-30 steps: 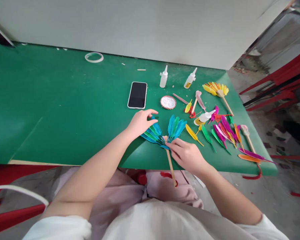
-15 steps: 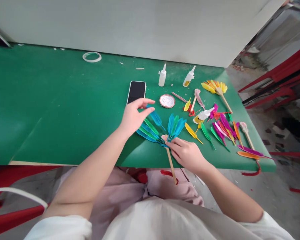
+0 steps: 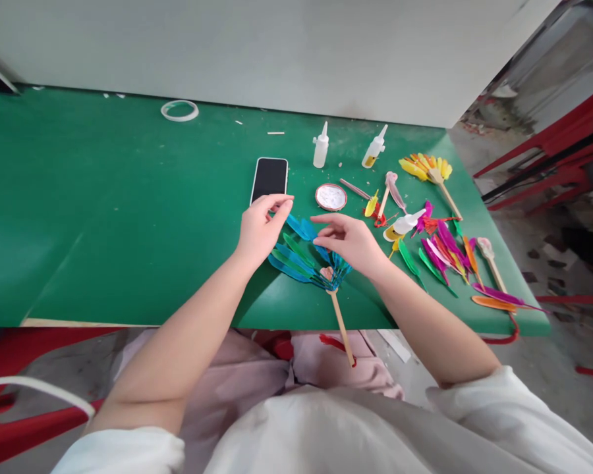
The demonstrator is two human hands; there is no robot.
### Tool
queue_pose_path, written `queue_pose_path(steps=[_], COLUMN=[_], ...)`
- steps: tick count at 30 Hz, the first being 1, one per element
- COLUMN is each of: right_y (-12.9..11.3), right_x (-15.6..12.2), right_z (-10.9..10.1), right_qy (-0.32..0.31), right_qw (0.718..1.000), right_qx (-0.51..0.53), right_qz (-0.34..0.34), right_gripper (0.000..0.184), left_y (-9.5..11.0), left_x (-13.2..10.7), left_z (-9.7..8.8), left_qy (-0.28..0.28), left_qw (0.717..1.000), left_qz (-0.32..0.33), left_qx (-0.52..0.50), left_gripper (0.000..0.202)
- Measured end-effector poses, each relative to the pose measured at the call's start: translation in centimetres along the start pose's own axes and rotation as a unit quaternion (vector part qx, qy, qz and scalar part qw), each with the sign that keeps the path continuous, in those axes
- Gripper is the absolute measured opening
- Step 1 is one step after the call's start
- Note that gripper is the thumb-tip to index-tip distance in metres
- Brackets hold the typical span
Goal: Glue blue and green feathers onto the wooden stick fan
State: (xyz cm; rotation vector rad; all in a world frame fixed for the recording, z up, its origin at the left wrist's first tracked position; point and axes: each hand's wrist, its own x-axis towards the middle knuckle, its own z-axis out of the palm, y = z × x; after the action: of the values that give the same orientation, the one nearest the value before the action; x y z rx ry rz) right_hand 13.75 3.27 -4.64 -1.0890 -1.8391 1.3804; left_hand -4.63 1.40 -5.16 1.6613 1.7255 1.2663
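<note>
A fan of blue and green feathers (image 3: 296,258) on a wooden stick (image 3: 342,326) lies near the front edge of the green table (image 3: 103,217). My left hand (image 3: 259,228) pinches the tip of a loose blue feather (image 3: 301,229) above the fan's left side. My right hand (image 3: 348,240) hovers over the fan's right half with its fingers stretched out, fingertips near that same blue feather. It covers the feathers beneath it.
A black phone (image 3: 269,179) lies behind my left hand. Two small glue bottles (image 3: 321,145) and a round white lid (image 3: 331,196) stand further back. Loose coloured feathers (image 3: 442,253) and a yellow feather fan (image 3: 427,170) fill the right side. A tape ring (image 3: 179,110) lies far back.
My right hand has left the stick's top and moved up over the fan's right feathers. My left hand has lifted a blue feather up and back, away from the fan.
</note>
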Motion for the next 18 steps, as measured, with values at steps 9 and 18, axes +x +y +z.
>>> queue_pose_path(steps=[9, 18], right_y=[1.5, 1.7], right_x=[1.2, -4.8], right_z=[1.4, -1.2], right_qy=[-0.013, 0.133], right_qw=[0.998, 0.974], right_qx=[-0.051, -0.175], right_qz=[-0.022, -0.045], right_gripper=[0.034, 0.019], left_y=[-0.3, -1.3], left_x=[-0.6, -0.9], left_z=[0.3, 0.7], left_qy=[-0.104, -0.118], left_qw=[0.993, 0.990], left_qz=[-0.051, -0.082], left_qx=[-0.016, -0.014], left_gripper=[0.030, 0.030])
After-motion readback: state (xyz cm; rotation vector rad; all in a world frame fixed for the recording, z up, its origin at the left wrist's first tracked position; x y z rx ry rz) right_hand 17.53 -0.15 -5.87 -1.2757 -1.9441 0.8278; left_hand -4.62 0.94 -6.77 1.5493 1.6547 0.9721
